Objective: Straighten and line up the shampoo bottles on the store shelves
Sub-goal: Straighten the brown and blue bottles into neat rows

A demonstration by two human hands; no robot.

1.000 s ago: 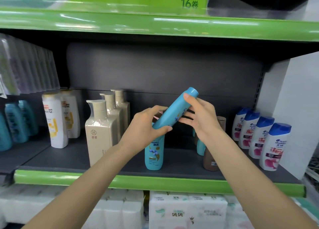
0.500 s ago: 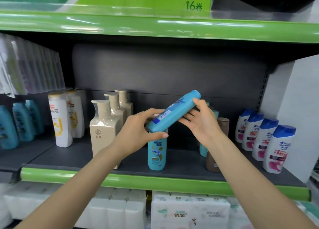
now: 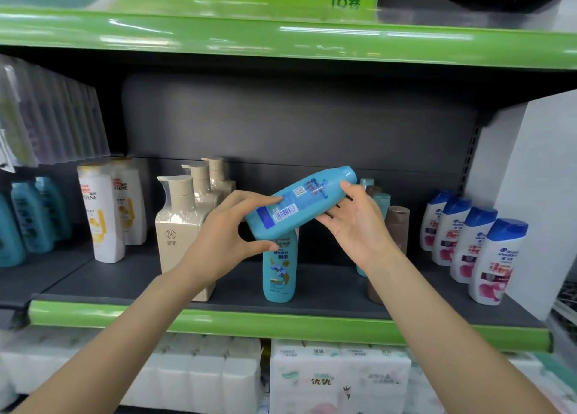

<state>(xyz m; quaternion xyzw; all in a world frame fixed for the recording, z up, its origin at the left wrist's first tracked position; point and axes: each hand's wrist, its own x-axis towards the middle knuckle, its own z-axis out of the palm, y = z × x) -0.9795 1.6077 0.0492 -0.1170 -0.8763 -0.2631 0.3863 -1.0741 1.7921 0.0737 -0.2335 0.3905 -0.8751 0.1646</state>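
Observation:
I hold a teal shampoo bottle point(image 3: 301, 204) nearly sideways in the air, its barcode label facing me and its cap end up to the right. My left hand point(image 3: 229, 232) grips its base end. My right hand point(image 3: 356, 223) holds its upper part, fingers spread behind it. Below it an upright teal Rejoice bottle point(image 3: 279, 267) stands near the front of the dark shelf point(image 3: 327, 298). A brown bottle point(image 3: 395, 235) and more teal bottles point(image 3: 379, 199) stand behind my right hand, partly hidden.
Beige pump bottles point(image 3: 184, 223) stand left of my hands, white Pantene bottles point(image 3: 103, 210) farther left. Several white bottles with blue caps point(image 3: 496, 257) line the right end. The green shelf edge point(image 3: 281, 326) runs below, with tissue packs point(image 3: 337, 376) underneath.
The held bottle has tipped from steeply tilted to almost level and turned so that its barcode side faces me. Both hands stayed on it.

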